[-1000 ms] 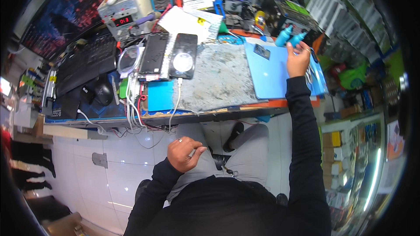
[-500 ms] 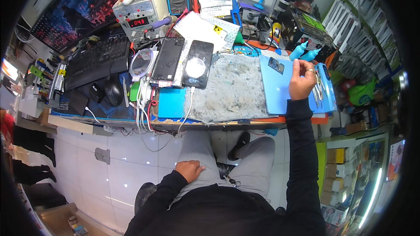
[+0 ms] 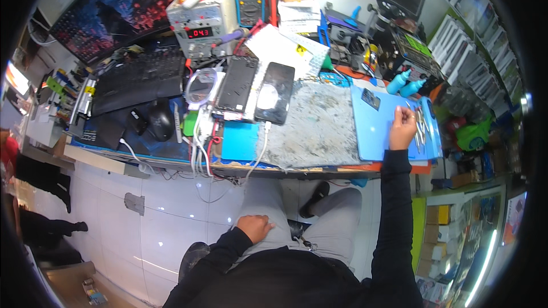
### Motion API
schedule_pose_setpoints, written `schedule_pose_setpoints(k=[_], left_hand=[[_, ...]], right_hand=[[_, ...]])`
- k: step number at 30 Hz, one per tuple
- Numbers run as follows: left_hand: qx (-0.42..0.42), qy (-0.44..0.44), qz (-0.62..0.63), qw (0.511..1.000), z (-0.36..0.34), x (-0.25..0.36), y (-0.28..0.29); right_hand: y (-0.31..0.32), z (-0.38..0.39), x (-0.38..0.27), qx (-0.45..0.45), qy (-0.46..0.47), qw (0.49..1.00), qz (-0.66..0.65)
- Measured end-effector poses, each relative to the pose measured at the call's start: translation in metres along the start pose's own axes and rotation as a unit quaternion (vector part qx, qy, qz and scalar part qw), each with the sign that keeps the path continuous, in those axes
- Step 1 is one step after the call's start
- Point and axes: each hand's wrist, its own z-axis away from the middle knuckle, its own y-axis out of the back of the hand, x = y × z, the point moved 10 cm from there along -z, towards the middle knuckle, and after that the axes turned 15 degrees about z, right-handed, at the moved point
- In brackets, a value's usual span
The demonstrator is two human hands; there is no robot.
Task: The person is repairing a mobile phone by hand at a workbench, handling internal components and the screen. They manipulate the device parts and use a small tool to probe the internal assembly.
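Observation:
My right hand [image 3: 403, 128] is over the blue mat [image 3: 371, 134], at the left side of a row of slim metal tools [image 3: 420, 128]. Its fingers are curled with their tips together; whatever may be between them is too small to make out. Up and to the left on the mat lies a small dark rectangular part [image 3: 370, 99]. On my thigh rests my left hand [image 3: 256, 229], holding nothing, its fingers lying loosely along the grey trousers. A phone [image 3: 275, 94] with a white cable in its lower end lies farther left, beside another dark, opened phone [image 3: 237, 84].
A worn grey work mat [image 3: 314, 128] covers the bench middle. Two turquoise bottles [image 3: 406, 84] stand behind the blue mat. A power supply [image 3: 202, 25] and a multimeter [image 3: 249, 1] stand at the back. Keyboard [image 3: 137, 82] and mouse [image 3: 160, 120] lie left; loose cables hang over the front edge.
My right hand has drawn back a little toward me, away from the small dark part. The whole view has shifted slightly. My left hand stays on my thigh.

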Motion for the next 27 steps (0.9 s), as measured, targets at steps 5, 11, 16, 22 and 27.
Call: schedule_pose_setpoints(k=[5, 11, 16, 22, 27], left_hand=[[0.009, -0.016, -0.001, 1.000, 0.003, -0.001, -0.002], [0.008, -0.006, -0.014, 1.000, -0.002, -0.002, -0.004], [-0.018, 0.022, -0.019, 0.999, -0.002, -0.005, -0.007], [0.016, 0.010, -0.008, 1.000, 0.001, -0.007, -0.002], [0.015, -0.013, -0.012, 1.000, -0.002, -0.008, -0.008]], right_hand=[[-0.025, 0.008, 0.033, -0.080, -0.122, 0.989, -0.035], [-0.025, 0.009, 0.030, -0.076, -0.097, 0.992, -0.011], [-0.030, 0.008, 0.030, -0.078, -0.095, 0.992, -0.024], [-0.037, 0.008, 0.035, -0.098, -0.091, 0.991, -0.028], [-0.033, -0.001, 0.064, -0.094, -0.094, 0.990, -0.035]])
